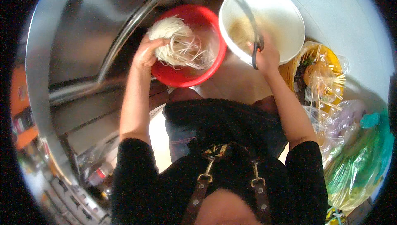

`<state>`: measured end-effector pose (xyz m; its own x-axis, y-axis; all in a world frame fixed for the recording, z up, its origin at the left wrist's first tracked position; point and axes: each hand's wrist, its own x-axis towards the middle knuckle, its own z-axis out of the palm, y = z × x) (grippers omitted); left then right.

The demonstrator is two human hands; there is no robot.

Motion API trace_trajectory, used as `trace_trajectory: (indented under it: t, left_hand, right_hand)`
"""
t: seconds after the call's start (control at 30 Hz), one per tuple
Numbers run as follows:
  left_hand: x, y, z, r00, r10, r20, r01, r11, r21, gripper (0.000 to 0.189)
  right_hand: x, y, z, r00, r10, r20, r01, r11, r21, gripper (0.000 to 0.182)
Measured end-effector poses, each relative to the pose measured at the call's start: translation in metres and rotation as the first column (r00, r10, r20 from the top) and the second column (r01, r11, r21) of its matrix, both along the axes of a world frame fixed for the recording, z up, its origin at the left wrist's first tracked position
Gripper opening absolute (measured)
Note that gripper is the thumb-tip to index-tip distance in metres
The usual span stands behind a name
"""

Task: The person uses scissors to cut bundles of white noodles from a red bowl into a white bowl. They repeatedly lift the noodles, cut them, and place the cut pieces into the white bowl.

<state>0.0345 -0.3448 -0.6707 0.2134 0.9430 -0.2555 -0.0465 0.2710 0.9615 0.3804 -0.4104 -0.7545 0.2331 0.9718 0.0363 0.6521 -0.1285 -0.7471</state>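
My left hand (148, 50) grips a bundle of pale dried noodles (173, 43) above a red plastic basin (220, 51), at its left side. Loose strands hang over the basin, where clear plastic film also shows. To the right, my right hand (266, 54) holds scissors (257, 43) by their black handle, over the near rim of a white bucket (302, 28). The blades point up across the bucket. Inside the bucket lies a light brown mass (243, 31); blur hides what it is.
A yellow bin (339, 59) of wooden sticks and plastic waste stands right of the bucket. Below it lie clear and green plastic bags (353, 169). A metal counter with a steel rail (124, 36) runs along the left. A pale wall (356, 23) rises at the right.
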Motion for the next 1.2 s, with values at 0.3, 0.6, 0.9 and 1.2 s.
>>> trace_trajectory:
  t: [0.3,0.6,0.9,1.2]
  left_hand:
    - [0.005,-0.011,0.029,0.999,-0.053,-0.010,0.053,0.997,0.049,0.066]
    - [0.027,-0.013,0.032,0.984,-0.175,-0.013,0.176,0.979,0.100,0.067]
    - [0.039,-0.009,0.052,0.932,-0.354,-0.077,0.361,0.924,0.129,0.073]
    - [0.014,-0.008,0.024,0.962,-0.268,-0.054,0.269,0.963,0.008,0.073]
  right_hand:
    - [0.001,-0.005,-0.002,0.991,0.018,-0.135,-0.018,1.000,0.001,0.065]
    - [-0.010,0.012,-0.006,0.722,0.419,-0.550,-0.341,0.908,0.244,0.093]
    - [-0.122,0.058,0.022,0.372,0.739,-0.562,-0.447,0.673,0.589,0.096]
    - [-0.100,0.077,0.067,0.753,0.576,-0.318,-0.431,0.797,0.422,0.069]
